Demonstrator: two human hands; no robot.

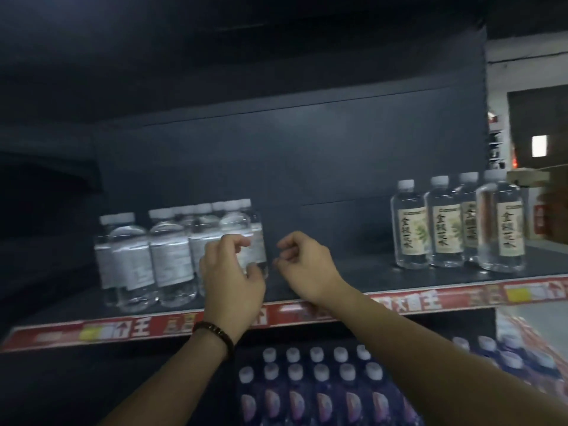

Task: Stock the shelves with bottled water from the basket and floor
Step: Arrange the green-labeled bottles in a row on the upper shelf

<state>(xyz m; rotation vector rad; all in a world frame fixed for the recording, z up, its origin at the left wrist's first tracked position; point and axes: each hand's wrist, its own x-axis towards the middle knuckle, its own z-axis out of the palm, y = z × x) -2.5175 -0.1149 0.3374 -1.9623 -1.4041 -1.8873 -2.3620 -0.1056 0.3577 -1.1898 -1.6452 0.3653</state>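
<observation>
Left hand (pixel 230 272) curled at a bottle (pixel 257 235), right hand (pixel 307 265) loosely curled

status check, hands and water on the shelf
Left hand curled at end bottle of left cluster, grip unclear. Right hand loose, holding nothing. Shelf gap ahead, nothing blocking.
</observation>
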